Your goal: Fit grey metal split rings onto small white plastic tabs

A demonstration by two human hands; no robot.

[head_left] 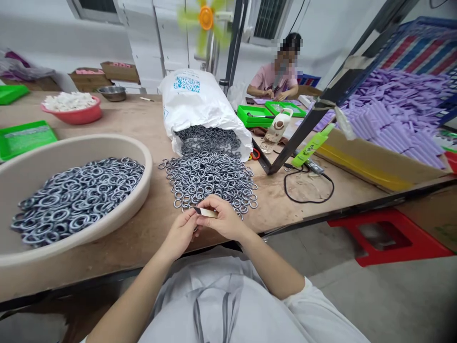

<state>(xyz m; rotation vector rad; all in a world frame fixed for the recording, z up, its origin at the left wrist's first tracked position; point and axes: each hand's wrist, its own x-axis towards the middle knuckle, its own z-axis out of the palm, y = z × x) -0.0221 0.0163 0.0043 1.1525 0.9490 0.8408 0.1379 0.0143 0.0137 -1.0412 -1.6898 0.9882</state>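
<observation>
Close to the table's front edge, my two hands meet in front of a heap of grey rings. My right hand is closed around a small flat cream-coloured tool with a dark end, which points left towards the other hand. Fingers of my left hand are pinched together just beside that dark end. What looks like a grey ring shows under the fingertips, mostly hidden. The heap spills from the mouth of a white sack lying on the table.
A large beige basin of grey rings stands left. Behind it are a red bowl of white pieces and a green tray. A metal post, bottle and black cable are right. A person sits across.
</observation>
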